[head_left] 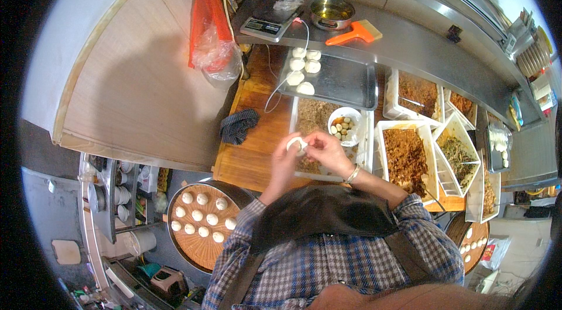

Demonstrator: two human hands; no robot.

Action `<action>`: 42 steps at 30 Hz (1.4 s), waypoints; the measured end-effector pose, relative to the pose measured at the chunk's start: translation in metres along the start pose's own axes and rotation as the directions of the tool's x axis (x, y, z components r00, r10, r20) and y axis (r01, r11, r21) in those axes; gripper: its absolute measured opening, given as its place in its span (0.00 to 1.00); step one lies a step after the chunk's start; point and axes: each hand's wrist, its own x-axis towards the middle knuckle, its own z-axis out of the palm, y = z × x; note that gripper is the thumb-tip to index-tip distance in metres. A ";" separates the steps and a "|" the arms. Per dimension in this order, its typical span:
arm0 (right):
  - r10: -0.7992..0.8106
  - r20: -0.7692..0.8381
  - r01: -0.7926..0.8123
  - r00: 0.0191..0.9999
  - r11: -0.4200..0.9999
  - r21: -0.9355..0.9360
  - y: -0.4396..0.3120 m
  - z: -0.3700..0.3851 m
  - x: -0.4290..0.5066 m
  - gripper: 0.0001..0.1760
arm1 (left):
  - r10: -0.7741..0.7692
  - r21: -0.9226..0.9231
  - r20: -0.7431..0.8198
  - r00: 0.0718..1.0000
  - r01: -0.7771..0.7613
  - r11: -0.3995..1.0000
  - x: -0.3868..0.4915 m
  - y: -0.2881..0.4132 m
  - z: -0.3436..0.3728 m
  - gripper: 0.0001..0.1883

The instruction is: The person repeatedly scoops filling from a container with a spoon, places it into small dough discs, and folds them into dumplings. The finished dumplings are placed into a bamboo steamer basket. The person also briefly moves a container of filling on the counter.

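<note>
A small round of white dough (297, 145) is cupped in my left hand (282, 158). My right hand (327, 152) pinches its edge from the other side. Whether filling lies inside cannot be made out. Both hands hover over a white plastic tub (369, 143) of pale brown minced filling (317, 113), partly covering it. Inside that tub stands a white bowl (332, 113) of small peeled eggs (342, 126), close beyond my right hand. Farther back, a dark metal tray (347, 79) carries several dough pieces (297, 64) at its left side.
Several filling tubs (380, 152) crowd the right. On the steel shelf (399, 37) are a scale (263, 29), an oil pot (332, 23) and an orange brush (355, 34). A cloth (238, 126) lies left on the wooden table (250, 160). A round steamer (175, 244) holds several buns (212, 219).
</note>
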 end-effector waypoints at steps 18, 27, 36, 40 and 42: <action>-0.296 0.003 0.257 0.955 0.826 -0.502 -0.041 0.013 -0.017 0.07 | 0.054 0.030 -0.048 0.997 -0.053 0.998 0.002 0.001 -0.002 0.35; -0.454 0.153 0.450 0.878 0.673 -0.587 -0.039 0.010 -0.017 0.07 | -0.093 0.113 -0.042 0.995 0.097 0.989 0.006 0.006 -0.008 0.38; -0.350 0.126 0.361 0.928 0.763 -0.536 -0.049 0.013 -0.022 0.10 | 0.004 0.136 0.109 0.994 -0.019 0.991 -0.003 0.009 -0.012 0.41; -0.344 0.119 0.353 0.931 0.773 -0.527 -0.051 0.016 -0.023 0.09 | -0.012 0.144 0.161 0.987 -0.012 0.990 -0.002 0.007 -0.017 0.42; -0.426 0.175 0.447 0.887 0.706 -0.549 -0.051 0.015 -0.023 0.10 | -0.087 0.135 0.139 0.986 0.068 0.988 -0.001 0.004 -0.021 0.42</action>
